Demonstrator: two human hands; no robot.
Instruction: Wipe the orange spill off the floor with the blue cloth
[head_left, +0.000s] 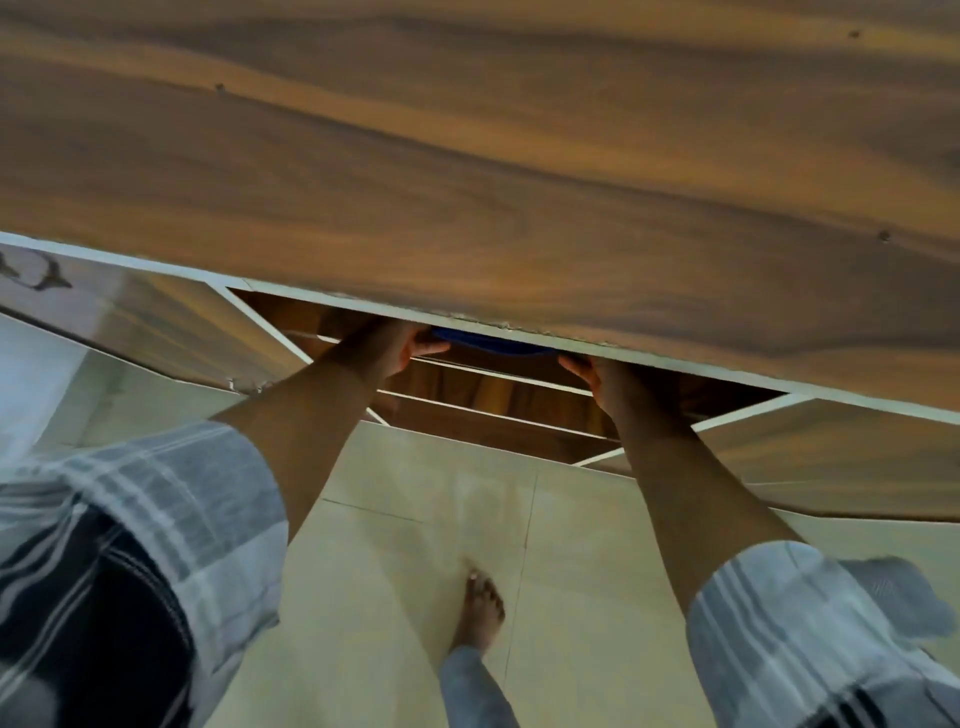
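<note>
Reaching under the wooden table (467, 156) edge, the left hand (392, 345) and right hand (597, 374) flank the blue cloth (488, 344) (mostly hidden). Left fingers curl beside its end; whether either grip pinches it is unclear. A bare foot (483, 608) stands on the tiled floor (395, 571).

The wooden top (467, 156) overhangs at 12 o'clock, leaving only a narrow slot beneath its edge, and both hands (387, 351) (613, 376) and the blue cloth (488, 345) fill it. Shelf rails (498, 371) cross the opening below. The floor (415, 519) lies open toward 6 o'clock, save a foot (483, 610).
</note>
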